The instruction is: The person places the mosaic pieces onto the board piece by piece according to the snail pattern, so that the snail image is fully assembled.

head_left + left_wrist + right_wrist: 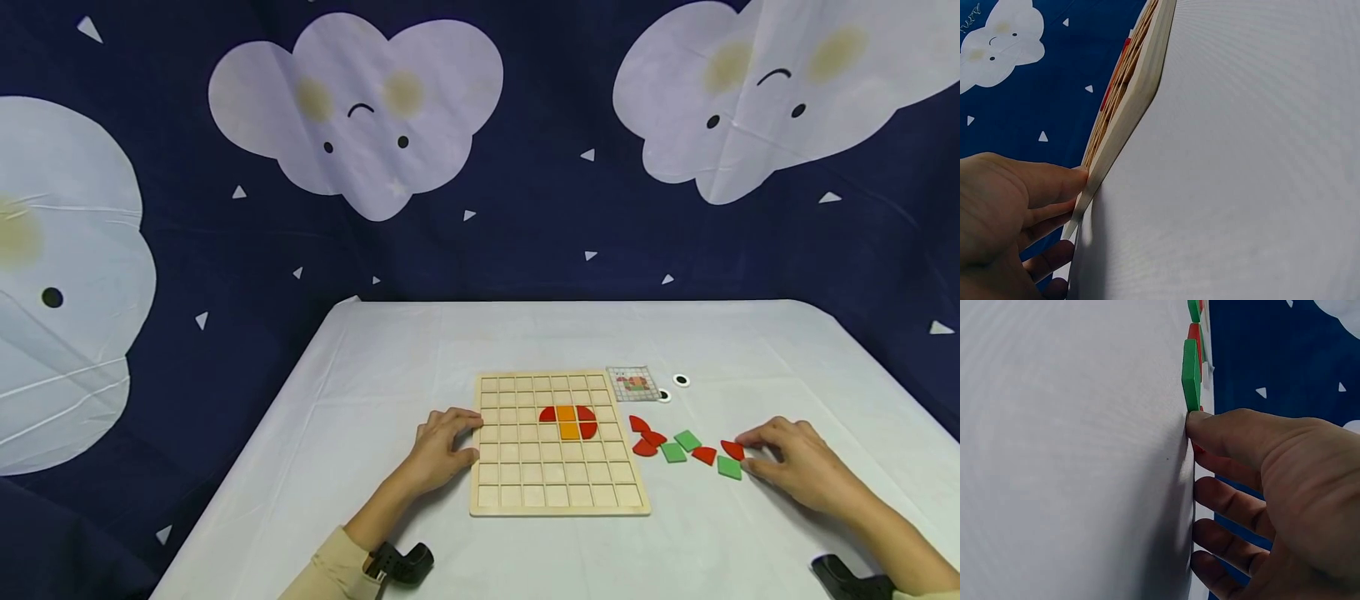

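Observation:
A square wooden grid board lies on the table, with red quarter-circle tiles and orange square tiles set in its cells. My left hand touches the board's left edge with thumb and fingertips, fingers loosely extended. In the left wrist view the thumb meets the board's side. To the right of the board, my right hand pinches a red quarter-circle tile between thumb and index finger. A green square tile lies right beside that thumb, also seen in the right wrist view.
Loose red tiles and green tiles lie between the board and my right hand. A small pattern card sits at the board's far right corner, near two round black-and-white eye pieces. A white cloth covers the table.

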Demonstrator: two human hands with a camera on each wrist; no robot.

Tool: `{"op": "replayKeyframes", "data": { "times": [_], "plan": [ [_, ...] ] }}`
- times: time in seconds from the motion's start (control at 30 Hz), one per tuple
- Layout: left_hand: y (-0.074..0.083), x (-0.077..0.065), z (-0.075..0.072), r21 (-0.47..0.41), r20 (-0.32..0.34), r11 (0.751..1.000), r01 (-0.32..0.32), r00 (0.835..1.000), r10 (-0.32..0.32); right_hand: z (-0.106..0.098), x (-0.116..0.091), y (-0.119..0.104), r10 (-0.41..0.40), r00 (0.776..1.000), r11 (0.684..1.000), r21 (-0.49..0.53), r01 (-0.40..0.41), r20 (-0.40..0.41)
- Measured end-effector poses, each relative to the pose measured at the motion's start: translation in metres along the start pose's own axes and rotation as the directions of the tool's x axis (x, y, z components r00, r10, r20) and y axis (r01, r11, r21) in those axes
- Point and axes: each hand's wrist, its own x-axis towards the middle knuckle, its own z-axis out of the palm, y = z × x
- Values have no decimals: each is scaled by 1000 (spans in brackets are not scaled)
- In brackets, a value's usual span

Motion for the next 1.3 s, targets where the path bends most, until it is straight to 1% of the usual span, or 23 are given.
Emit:
{"op": "replayKeyframes", "data": {
  "times": [0.23,0.33,0.43,0.5,0.63,0.73,0.87,0.97,1.1,1.23,1.3],
  "plan": [
    [-1,0,0,-1,2,1000,-3,1000,3,-2,2,1,18,1000,1000,8,-18,25],
    [-1,0,0,-6,4,1000,-6,1000,6,-3,3,0,21,1000,1000,19,-21,11],
    [-2,0,0,-13,5,1000,-2,1000,2,-5,6,-6,22,1000,999,47,-22,8],
    [-2,-1,0,-15,5,1000,-3,1000,3,-6,10,-12,24,999,997,66,-27,37],
    [-2,-1,1,-13,10,1000,-8,1000,8,-5,20,-34,35,995,994,96,-43,91],
    [-2,-1,0,-14,12,1000,-10,1000,10,0,28,-56,20,995,993,116,-31,97],
    [-1,-1,0,-9,13,1000,-7,1000,7,7,40,-83,-31,995,990,137,18,91],
    [0,-1,-1,-11,12,1000,-4,1000,4,13,48,-100,-94,994,986,147,84,63],
    [0,-1,0,-11,12,1000,-1,1000,1,23,57,-120,-166,985,972,177,157,40],
    [-1,0,0,-10,12,1000,4,1000,-4,33,66,-139,-211,976,956,220,196,47],
    [-1,0,0,-11,11,1000,6,1000,-6,37,71,-148,-237,971,949,223,222,42]
  ]
}}
